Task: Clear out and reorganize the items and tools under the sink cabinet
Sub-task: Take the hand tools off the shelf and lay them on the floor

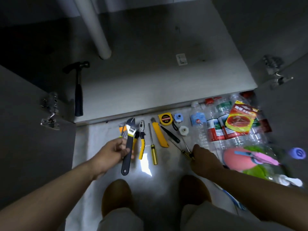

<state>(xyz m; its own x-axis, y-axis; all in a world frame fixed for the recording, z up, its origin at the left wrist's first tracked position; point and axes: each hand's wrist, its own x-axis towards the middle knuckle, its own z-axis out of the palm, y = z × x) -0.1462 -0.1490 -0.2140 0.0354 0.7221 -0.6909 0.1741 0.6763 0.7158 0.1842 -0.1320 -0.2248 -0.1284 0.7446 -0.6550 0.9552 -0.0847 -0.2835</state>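
Observation:
Tools lie in a row on the floor before the open sink cabinet (150, 84). My left hand (115, 151) grips the black handle of an adjustable wrench (128, 144); a hex key set (122, 130) sits just behind its fingers. My right hand (202, 158) is shut on the yellow handles of two screwdrivers (182, 146). Between the hands lie yellow pliers (142, 140), a yellow-handled screwdriver (153, 147), a yellow utility knife (160, 133), a black-handled tool (170, 133), a tape measure (165, 119) and a white tape roll (183, 130). A hammer (78, 90) rests inside the cabinet at left.
Empty plastic bottles (210, 125) and a red-yellow packet (240, 119) lie at right, with a bag of colourful items (253, 160) nearer me. A white drain pipe (96, 27) stands in the cabinet. Both doors stand open, hinges (50, 110) showing. My knees are at the bottom.

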